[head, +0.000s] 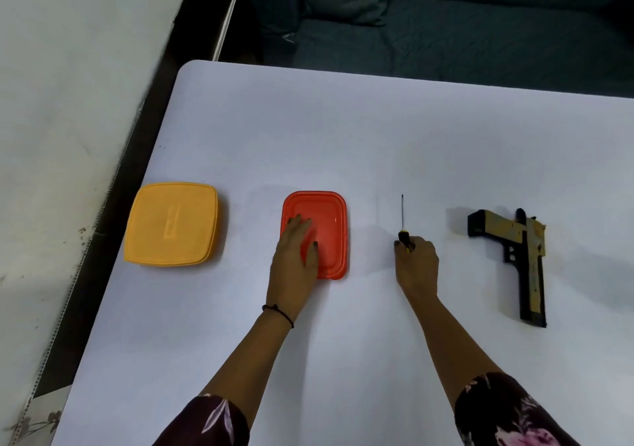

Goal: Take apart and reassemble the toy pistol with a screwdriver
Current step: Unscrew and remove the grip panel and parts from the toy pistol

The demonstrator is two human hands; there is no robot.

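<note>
Floral sleeves (497, 411) reached over the white table (377, 137).
Curled fingers of the right hand (417, 263) gripped the black-and-yellow screwdriver (402, 215), seemingly to lift it; the left hand (295, 250) lay flat, steadying the red plastic lid (329, 226); the tan-and-black toy pistol (528, 257) waited untouched, rightward.

My red tub (326, 219) looks like glossy plastic, the yellow lid (171, 223) like matt plastic; the table (343, 130) is smooth and matt, the screwdriver (402, 210) shaft thin metal.

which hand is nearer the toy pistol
Right. The right hand grips the screwdriver by its handle, just left of the toy pistol. The left hand rests flat on the red container, farther left beyond the screwdriver.
</note>
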